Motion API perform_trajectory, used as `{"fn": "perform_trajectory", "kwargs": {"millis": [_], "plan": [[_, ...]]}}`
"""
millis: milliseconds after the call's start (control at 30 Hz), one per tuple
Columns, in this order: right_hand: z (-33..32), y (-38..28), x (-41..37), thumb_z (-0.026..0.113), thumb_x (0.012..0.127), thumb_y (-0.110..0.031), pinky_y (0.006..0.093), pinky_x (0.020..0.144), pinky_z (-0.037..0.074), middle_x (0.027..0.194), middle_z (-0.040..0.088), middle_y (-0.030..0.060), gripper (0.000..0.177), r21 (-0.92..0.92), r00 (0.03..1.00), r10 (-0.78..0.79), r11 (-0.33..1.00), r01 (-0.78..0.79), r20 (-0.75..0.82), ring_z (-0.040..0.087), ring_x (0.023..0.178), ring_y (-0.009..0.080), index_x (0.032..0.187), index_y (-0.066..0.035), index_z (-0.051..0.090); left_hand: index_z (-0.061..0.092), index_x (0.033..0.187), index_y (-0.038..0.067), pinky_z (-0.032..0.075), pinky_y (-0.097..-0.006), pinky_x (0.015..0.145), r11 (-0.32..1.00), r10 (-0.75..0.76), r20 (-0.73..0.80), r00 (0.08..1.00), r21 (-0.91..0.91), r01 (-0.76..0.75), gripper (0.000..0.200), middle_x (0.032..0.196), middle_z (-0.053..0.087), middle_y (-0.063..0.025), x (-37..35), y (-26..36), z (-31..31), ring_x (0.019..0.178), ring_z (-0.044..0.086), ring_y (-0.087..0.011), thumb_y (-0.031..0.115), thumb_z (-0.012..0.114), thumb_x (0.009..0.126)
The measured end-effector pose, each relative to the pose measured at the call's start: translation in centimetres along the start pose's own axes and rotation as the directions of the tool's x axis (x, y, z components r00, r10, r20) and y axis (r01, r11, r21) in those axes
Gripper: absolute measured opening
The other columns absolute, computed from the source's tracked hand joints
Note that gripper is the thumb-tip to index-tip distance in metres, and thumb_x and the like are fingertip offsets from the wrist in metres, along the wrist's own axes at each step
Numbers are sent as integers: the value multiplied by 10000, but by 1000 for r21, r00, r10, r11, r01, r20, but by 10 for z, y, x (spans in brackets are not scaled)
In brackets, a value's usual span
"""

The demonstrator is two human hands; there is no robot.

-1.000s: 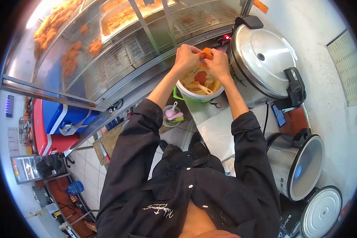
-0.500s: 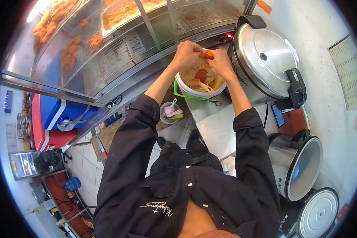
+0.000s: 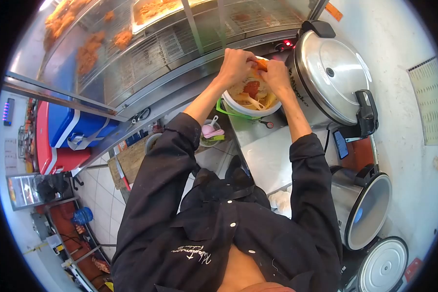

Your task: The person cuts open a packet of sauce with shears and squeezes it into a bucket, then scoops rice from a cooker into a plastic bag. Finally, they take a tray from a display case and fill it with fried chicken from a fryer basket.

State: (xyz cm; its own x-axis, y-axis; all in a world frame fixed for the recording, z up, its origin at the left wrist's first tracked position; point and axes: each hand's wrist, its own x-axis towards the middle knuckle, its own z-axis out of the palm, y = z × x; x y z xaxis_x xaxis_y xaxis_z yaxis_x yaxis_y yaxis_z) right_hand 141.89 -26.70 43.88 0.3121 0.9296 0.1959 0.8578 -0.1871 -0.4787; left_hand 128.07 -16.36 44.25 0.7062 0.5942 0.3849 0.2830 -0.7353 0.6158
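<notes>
Both my hands pinch a small orange sachet [image 3: 261, 64] above a white bucket [image 3: 234, 108]. My left hand [image 3: 237, 65] is closed on its left end, and my right hand [image 3: 276, 77] grips the other side; the fingertips are partly hidden. Inside the bucket lies a pale, creamy mixture [image 3: 236, 91] with a reddish-orange heap [image 3: 251, 88] on top. A cream-coloured spoon or spatula [image 3: 252, 100] rests in it. The bucket's green handle [image 3: 231, 113] hangs down at the near side.
A large silver rice cooker [image 3: 332, 73] stands right of the bucket. A glass display case [image 3: 165, 46] with fried food is ahead. On the left are scissors [image 3: 141, 115], a knife [image 3: 120, 170] on a board and a tub [image 3: 209, 138] with pink scoops. A phone [image 3: 340, 144] lies at right.
The whole view has shifted slightly. Both hands stay over the bucket, still closed on the orange sachet, with little change in their grip.
</notes>
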Motion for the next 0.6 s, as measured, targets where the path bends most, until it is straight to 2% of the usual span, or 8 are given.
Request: {"fn": "perform_trajectory", "kwargs": {"millis": [67,233,300,367,400,467,533,600], "plan": [[-6,0,-2,723,789,-170,487,732,541,866,688,237,214,37,986,-113,992,118,-120,673,846,422,956,-38,741,763,985,28,556,-368,791,1000,6,-38,999,-3,-6,192,865,738,-178,2,0,-4,827,730,-304,58,702,805],[-14,-5,-8,647,826,-196,491,741,538,857,685,222,209,81,988,-73,993,84,-137,671,815,415,961,-68,744,773,988,78,520,-421,833,984,-92,-85,992,-158,78,245,880,733,-163,-6,-17,-8,827,706,-324,203,762,777],[-1,8,-6,647,820,-181,490,749,539,848,682,223,213,-28,976,-85,996,81,-201,672,810,412,969,-62,742,730,1147,118,488,-463,902,998,22,-98,995,-61,-28,400,1037,737,-138,-15,-17,-24,962,695,-315,264,786,779],[4,13,-9,648,818,-170,477,747,539,863,686,228,226,-11,977,-69,998,68,-200,678,818,410,991,-56,742,666,1266,145,459,-475,961,999,-14,-92,996,-33,11,518,1163,714,-111,-31,-16,-50,1076,663,-310,307,792,790],[4,13,-13,652,818,-169,471,748,538,875,688,229,234,-27,986,-35,999,31,-165,679,825,409,1003,-55,740,647,1290,131,469,-408,964,995,-73,-109,991,-80,65,509,1177,711,-107,-44,-8,-70,1069,669,-259,300,769,826],[2,13,-15,701,837,-194,394,717,542,857,728,167,272,177,989,92,982,-71,-114,721,777,298,1074,-62,730,630,1314,123,478,-317,952,983,-118,-183,976,-162,88,467,1173,712,-69,-82,-19,-106,1048,661,-147,309,722,895],[14,37,-10,742,864,-191,322,673,528,834,746,105,279,313,981,163,942,-124,-102,709,737,162,1082,-20,713,640,1290,73,476,-303,959,911,-278,-178,944,-360,200,407,1153,712,-85,-135,-34,-140,1049,659,-150,255,693,930],[2,-5,-20,722,906,-138,248,681,509,901,728,70,264,608,981,196,781,-145,-16,657,777,92,1115,20,683,660,1242,33,485,-289,934,819,-467,-244,850,-481,312,363,1116,718,-89,-199,-44,-165,1027,660,-144,229,690,938]]}}
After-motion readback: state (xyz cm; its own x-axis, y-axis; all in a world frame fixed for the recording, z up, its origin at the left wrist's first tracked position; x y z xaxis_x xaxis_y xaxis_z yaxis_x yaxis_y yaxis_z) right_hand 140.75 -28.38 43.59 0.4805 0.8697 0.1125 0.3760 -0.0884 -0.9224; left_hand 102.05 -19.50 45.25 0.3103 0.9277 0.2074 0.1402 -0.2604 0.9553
